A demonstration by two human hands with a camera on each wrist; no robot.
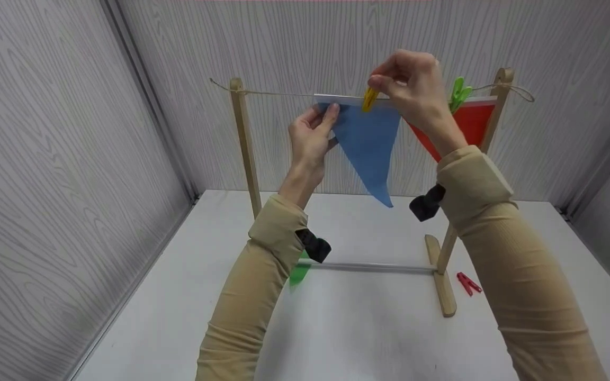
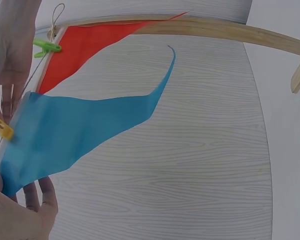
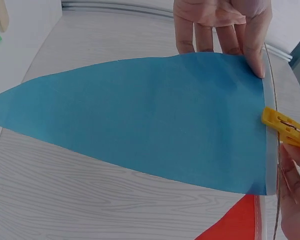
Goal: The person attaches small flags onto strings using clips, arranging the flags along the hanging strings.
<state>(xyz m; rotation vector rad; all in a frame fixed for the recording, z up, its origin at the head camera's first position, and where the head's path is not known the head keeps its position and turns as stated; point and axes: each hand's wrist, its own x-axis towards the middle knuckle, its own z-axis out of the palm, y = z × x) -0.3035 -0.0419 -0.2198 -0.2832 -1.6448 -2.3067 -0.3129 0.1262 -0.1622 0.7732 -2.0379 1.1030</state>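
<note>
A blue triangular pennant (image 1: pixel 368 137) hangs point down along a string (image 1: pixel 278 94) tied between two wooden posts. My left hand (image 1: pixel 311 135) pinches its upper left corner, thumb in front and fingers behind. With thumb and fingertips my right hand (image 1: pixel 413 84) holds a yellow clothespin (image 1: pixel 370 99), whose jaws lie over the pennant's white top edge near the middle. In the right wrist view the yellow clothespin (image 3: pixel 284 126) straddles that white edge and the string. To the right hangs a red pennant (image 1: pixel 474 124), with a green clothespin (image 1: pixel 459 94) at its top edge.
A left post (image 1: pixel 245 143) and a right post (image 1: pixel 495 114) carry the string; a pale crossbar (image 1: pixel 374 266) runs low between them. On the white table (image 1: pixel 358 328) lie a red clothespin (image 1: pixel 468 284) and a green piece (image 1: pixel 298 273), partly behind my left arm.
</note>
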